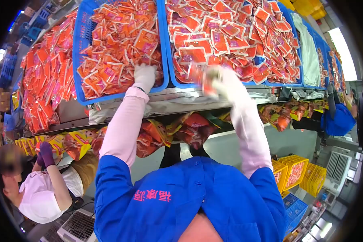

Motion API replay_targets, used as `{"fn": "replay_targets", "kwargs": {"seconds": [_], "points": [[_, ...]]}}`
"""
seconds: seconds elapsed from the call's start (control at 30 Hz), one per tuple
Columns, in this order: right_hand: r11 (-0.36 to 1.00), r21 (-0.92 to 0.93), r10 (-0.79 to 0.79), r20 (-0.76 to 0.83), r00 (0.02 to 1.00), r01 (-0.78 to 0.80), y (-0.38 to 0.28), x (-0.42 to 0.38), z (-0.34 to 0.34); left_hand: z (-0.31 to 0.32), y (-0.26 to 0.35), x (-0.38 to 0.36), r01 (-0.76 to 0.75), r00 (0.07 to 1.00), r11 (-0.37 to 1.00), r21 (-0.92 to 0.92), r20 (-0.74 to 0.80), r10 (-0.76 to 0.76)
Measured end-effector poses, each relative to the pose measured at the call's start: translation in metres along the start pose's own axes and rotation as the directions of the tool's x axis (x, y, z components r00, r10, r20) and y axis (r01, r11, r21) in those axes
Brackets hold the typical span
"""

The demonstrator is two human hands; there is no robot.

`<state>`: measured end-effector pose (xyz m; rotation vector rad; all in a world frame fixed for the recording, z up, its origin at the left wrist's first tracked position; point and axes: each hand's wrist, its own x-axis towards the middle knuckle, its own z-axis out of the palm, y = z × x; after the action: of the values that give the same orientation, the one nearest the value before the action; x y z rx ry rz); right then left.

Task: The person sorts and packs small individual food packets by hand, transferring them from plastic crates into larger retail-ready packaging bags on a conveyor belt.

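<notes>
While the left hand [144, 76] digs clenched into sachets in the left blue crate [80, 48], the right hand [224, 80] grips one red sachet [205, 82] at the right crate [171, 60] edge; looks like mid-picking, next needs a steady lift out.

right hand [224, 80] motion-blurred, its packet [207, 86] unreadable, crate tops cropped

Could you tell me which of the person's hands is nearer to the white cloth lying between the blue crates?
Right. The right hand is at the near edge of the crate beside the white cloth, gripping a packet; the left hand reaches into the next crate, farther away.
</notes>
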<state>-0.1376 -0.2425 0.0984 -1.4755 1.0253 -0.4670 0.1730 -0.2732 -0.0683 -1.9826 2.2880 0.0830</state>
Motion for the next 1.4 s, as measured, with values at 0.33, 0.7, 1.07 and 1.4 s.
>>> {"fn": "replay_targets", "kwargs": {"seconds": [0.33,0.7,1.07,1.4], "points": [[0.816,-0.521,-0.426,-0.251,0.869,0.25,0.182,0.01,0.217,-0.155,0.064,-0.178,-0.214,0.975,0.459,-0.862,-0.218,0.045],[0.198,-0.71,0.111,0.701,0.704,0.676,0.07,-0.05,0.155,-0.02,0.13,-0.219,-0.275,0.873,0.947,-0.165,0.371,0.317],[0.328,-0.943,-0.533,-0.139,0.835,0.052,0.074,0.138,0.013,-0.124,0.061,-0.194,-0.367,0.69,0.852,-0.373,0.506,0.519],[0.984,-0.157,-0.056,0.158,0.986,0.081,-0.018,-0.034,-0.004,0.009,0.009,0.01,0.314,0.943,0.867,-0.387,0.236,-0.236]]}}
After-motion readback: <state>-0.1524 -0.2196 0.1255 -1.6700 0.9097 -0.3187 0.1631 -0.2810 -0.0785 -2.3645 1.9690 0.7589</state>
